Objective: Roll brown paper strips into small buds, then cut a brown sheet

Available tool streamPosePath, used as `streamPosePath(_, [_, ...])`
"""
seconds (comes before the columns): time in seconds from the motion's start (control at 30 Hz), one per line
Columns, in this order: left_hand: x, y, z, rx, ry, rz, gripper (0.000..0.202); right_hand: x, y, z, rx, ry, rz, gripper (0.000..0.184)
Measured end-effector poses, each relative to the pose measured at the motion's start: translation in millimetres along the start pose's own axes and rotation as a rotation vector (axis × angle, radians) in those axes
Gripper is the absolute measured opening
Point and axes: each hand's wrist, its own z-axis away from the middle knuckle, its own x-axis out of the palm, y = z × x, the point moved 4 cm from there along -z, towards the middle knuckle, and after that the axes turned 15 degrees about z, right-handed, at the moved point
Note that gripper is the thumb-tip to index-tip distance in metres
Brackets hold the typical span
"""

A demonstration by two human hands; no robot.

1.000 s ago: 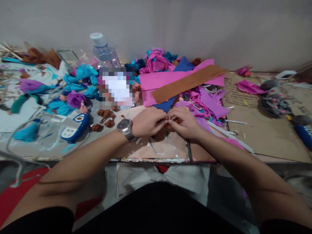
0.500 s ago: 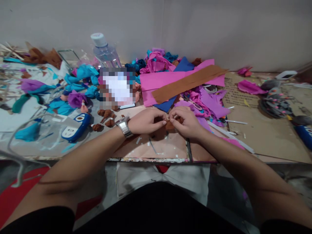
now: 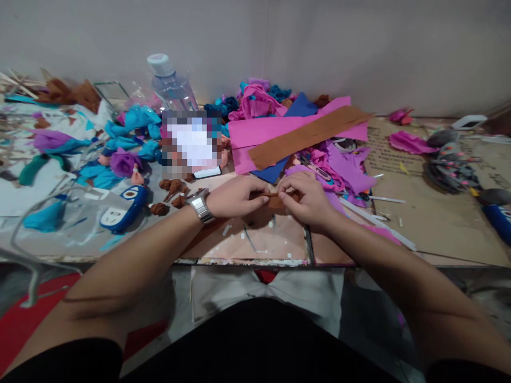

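Note:
A small piece of brown crepe paper is stretched between my two hands just above the table. My left hand, with a metal watch on its wrist, pinches the paper's left end between thumb and fingers. At the other end my right hand pinches it the same way. The paper's upper edge looks folded or rolled, though my fingers cover part of it. Several small brown crumpled paper pieces lie left of my left hand. Behind my hands a long brown paper strip rests on pink paper.
A water bottle stands behind a blurred-out phone. Blue and purple paper flowers and a blue power strip are at left. On the right lie white sticks, cardboard and a dark pincushion-like object.
My fingers have drawn slightly apart, and more of the brown paper shows between them. My left hand has shifted a little to the left.

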Motion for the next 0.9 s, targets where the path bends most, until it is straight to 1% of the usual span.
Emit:
streamPosePath(0.2, [-3.3,-1.9,0.3,-0.095,0.015,-0.072,0.043,-1.3,7.3,-0.9,0.047,0.027,0.038,0.006])
streamPosePath(0.27, [-4.5,-3.0,0.8,-0.114,0.02,-0.091,0.046,-1.2,8.7,-0.9,0.055,0.032,0.045,0.007])
streamPosePath(0.37, [-4.2,-2.7,0.9,-0.098,0.009,-0.084,0.04,0.1,6.6,-0.8,0.035,0.027,0.045,0.006])
streamPosePath(0.47, [-1.1,0.5,-0.3,-0.025,0.007,-0.015,0.03,3.0,0.8,-0.3,0.005,-0.001,0.032,0.008])
streamPosePath(0.6, [3.8,2.7,-1.7,0.052,0.032,0.044,0.03,4.9,-4.9,0.6,-0.01,-0.019,0.013,0.009])
streamPosePath(0.73, [5.8,1.7,-0.8,0.068,0.061,0.044,0.03,5.2,-4.8,1.5,-0.021,-0.014,0.008,0.007])
streamPosePath(0.9, [6.6,2.1,0.4,0.051,0.055,0.093,0.024,7.1,-3.7,2.3,-0.042,-0.007,0.031,0.008])
